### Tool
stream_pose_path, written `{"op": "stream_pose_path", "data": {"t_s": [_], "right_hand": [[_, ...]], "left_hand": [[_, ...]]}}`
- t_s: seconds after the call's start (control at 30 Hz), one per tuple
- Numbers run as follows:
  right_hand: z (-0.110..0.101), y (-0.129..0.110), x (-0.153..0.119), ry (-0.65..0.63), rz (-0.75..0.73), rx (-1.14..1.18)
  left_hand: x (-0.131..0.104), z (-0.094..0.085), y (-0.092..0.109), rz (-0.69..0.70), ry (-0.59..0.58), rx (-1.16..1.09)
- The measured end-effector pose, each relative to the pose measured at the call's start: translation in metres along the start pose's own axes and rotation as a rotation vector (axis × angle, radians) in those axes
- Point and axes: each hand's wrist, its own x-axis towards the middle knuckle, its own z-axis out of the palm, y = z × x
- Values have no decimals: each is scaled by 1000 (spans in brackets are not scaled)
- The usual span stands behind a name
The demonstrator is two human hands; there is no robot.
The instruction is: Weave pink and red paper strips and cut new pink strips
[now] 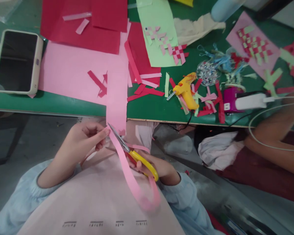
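Yellow-handled scissors (143,160) are in my right hand (159,168), its fingers round the handles. Their blades point up and left and touch the lower left edge of a wide pink paper strip (117,101), which hangs over the table's front edge. My left hand (84,142) pinches the top of a narrow pink strip (123,163) between thumb and forefinger, beside the blade tips. The narrow strip curves down in a loop in front of the apron (93,195) and back up near my right hand.
Pink and red sheets, a phone (17,61), paper scraps, a yellow glue gun (188,92), a beaded ball (207,72) and woven paper pieces (178,54) lie on the green table (147,109). Another person's arm (274,137) is at the right.
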Motion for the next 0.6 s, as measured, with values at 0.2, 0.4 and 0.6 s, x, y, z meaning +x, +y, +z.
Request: {"op": "stream_pose_path", "data": {"t_s": [0.2,0.4,0.6], "right_hand": [[6,-11,1,46,27,217],[1,-6,-1,44,100,287],[-3,7,1,-42,19,235]], "left_hand": [[-1,2,3,-41,1,-6],[-1,1,4,-30,-2,8],[0,1,4,-30,-1,17]]}}
